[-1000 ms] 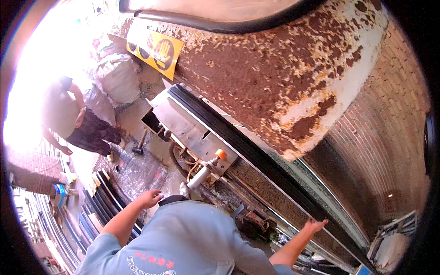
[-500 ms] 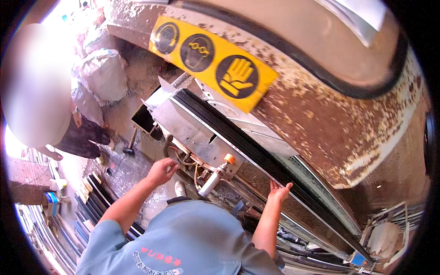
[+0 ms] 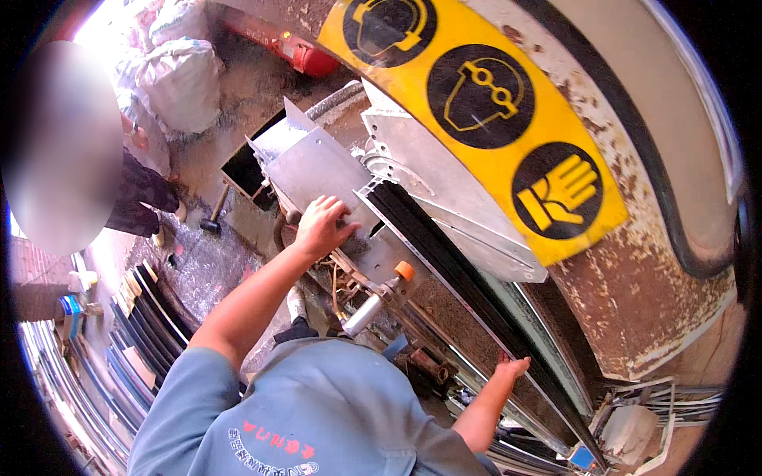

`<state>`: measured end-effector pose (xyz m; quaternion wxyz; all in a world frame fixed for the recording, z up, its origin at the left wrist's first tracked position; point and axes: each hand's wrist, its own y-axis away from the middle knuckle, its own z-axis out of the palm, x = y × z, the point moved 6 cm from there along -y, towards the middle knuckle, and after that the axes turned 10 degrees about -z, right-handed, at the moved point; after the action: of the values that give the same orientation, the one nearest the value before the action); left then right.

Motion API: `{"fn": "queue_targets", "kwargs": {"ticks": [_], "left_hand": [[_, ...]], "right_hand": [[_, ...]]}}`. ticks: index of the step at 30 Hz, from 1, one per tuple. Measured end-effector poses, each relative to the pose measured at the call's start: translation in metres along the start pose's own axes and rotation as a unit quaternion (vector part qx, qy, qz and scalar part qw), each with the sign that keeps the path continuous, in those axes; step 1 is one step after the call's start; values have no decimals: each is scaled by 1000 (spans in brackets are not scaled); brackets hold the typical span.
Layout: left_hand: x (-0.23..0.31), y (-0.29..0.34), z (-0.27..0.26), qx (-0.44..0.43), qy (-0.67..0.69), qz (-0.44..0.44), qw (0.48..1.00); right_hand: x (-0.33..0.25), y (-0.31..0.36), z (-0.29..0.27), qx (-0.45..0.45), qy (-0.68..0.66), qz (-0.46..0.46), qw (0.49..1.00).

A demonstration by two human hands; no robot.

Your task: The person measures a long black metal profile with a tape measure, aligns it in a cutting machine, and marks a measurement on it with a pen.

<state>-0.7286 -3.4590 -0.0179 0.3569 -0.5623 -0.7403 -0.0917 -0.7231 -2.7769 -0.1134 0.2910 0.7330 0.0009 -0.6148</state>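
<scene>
**A long black bar (image 3: 456, 274) beside a rusty hood (image 3: 591, 317)**

The bar lies on a slant across the machine. Its top end is next to a flat metal plate (image 3: 309, 163), and its other end goes down to the bottom right. The right hand (image 3: 512, 368) is at the bar's shiny edge, well down from the top end, maybe to keep it steady. Its fingers are partly hidden, so I cannot tell if it grips the bar or only touches it. The left hand (image 3: 321, 228) is over the plate, loose, with the thumb apart and nothing seen in it. It is near the top end, maybe to be close by. I cannot tell if it touches the plate.

The yellow sign (image 3: 548, 159) is on the hood, perhaps so a worker can easily see its glove and goggle pictures. An orange knob (image 3: 404, 270) sits by the plate's lower edge.

The bar is thin, straight and very long. It is dark, with lines running down it like grooves, and has a bright silver strip along the side near the person. The top end looks uneven.
</scene>
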Motion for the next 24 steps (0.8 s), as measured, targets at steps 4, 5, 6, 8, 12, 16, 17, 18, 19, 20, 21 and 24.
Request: {"fn": "queue_targets", "kwargs": {"ticks": [4,5,6,8,12,16,17,18,19,20,21,24], "left_hand": [[6,-29,31,-10,28,26,999],[6,-33,38,-8,41,33,999],[2,-37,46,-5,54,40,998],[-16,-40,66,45,31,76,996],[-26,-39,83,72,-7,85,994],[14,-43,40,36,-19,55,998],[19,-43,36,25,-46,47,998],[22,-45,36,14,-72,40,996],[19,-45,39,-13,-75,15,997],[20,-46,40,-18,-81,10,997],[21,-46,40,-24,-86,5,996],[21,-48,40,-51,-95,-19,994]], "right_hand": [[-8,-42,-25,37,22,-40,998],[-7,-59,-32,23,4,-26,999],[-10,-76,-38,23,15,-32,999],[-14,-92,-39,16,35,-43,998],[-19,-100,-46,23,33,-34,999],[-21,-99,-53,41,34,-33,998],[-22,-105,-53,43,36,-33,998],[-22,-110,-54,44,39,-34,998],[-23,-116,-55,45,42,-34,998],[-24,-122,-57,47,44,-36,997],[-23,-128,-59,47,47,-35,997],[-24,-143,-65,51,54,-35,997]]}}
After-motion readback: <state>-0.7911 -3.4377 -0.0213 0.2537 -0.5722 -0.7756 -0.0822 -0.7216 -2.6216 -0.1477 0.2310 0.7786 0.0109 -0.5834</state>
